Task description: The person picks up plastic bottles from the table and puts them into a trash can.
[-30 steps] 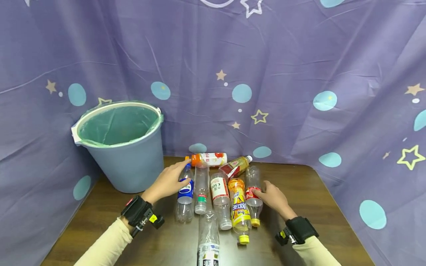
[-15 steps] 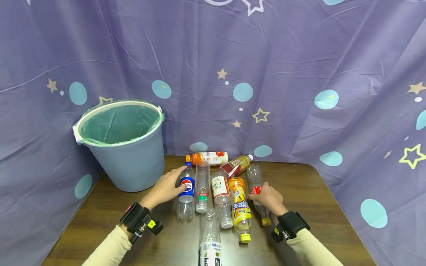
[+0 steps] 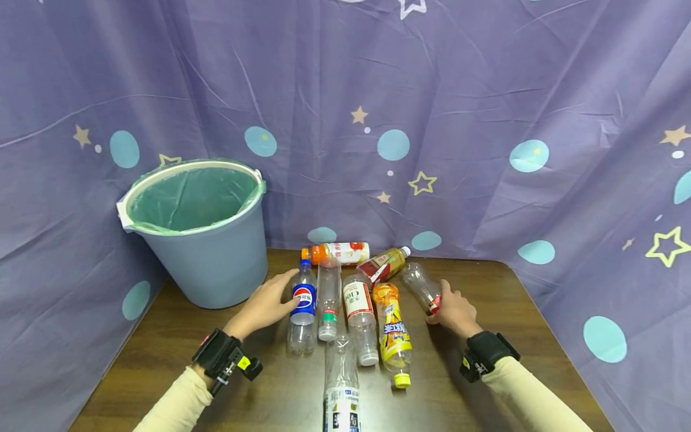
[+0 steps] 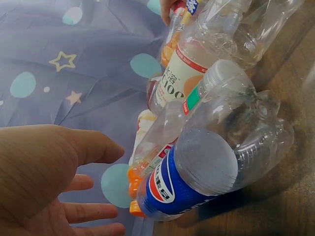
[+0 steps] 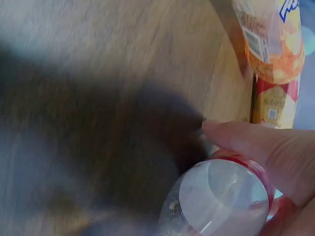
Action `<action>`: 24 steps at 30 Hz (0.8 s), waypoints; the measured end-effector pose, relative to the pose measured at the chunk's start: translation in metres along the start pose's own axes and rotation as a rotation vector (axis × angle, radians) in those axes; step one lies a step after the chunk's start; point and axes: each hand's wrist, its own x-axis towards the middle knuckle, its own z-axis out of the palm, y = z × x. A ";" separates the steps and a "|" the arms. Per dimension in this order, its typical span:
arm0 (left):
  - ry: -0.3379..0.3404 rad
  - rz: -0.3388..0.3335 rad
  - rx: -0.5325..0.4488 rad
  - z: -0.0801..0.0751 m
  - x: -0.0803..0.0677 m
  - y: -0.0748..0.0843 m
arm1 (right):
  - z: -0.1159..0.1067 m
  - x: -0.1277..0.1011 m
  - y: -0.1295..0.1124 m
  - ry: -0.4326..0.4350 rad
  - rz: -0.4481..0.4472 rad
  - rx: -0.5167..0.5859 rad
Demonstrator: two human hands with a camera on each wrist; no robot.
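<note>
Lined bucket (image 3: pixel 205 240) sits beyond the left hand (image 3: pixel 264 306), with nothing visible inside. Eight bottles lie on the table (image 3: pixel 502 336) between the hands, so all are left. Right hand (image 3: pixel 455 311) grips the red-label clear bottle (image 3: pixel 423 287), tilted up. Left hand, fingers spread, rests against the Pepsi bottle (image 3: pixel 303 306), not gripping.

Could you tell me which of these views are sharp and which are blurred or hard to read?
Head view: evenly lit and sharp, the bucket slightly bowed near the edge. Left wrist view: mostly sharp, the left hand very close and soft, glare on the Pepsi bottle. Right wrist view: the table smeared by blur, with a dark shadow beside the red-labelled bottle gripped by the right hand.
</note>
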 end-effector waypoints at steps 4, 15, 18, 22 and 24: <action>-0.003 0.003 -0.014 0.001 -0.001 -0.001 | -0.003 0.005 0.004 -0.011 -0.020 0.025; -0.013 -0.005 -0.014 0.005 -0.006 -0.003 | -0.024 0.018 0.013 -0.118 -0.011 0.029; -0.018 -0.014 -0.024 0.005 -0.007 -0.003 | -0.038 0.019 0.018 -0.127 -0.057 0.037; -0.018 -0.019 -0.025 0.004 -0.009 -0.003 | -0.063 0.019 0.020 -0.116 -0.144 0.039; -0.017 -0.022 -0.027 0.003 -0.009 -0.004 | -0.077 0.020 0.018 -0.089 -0.198 0.018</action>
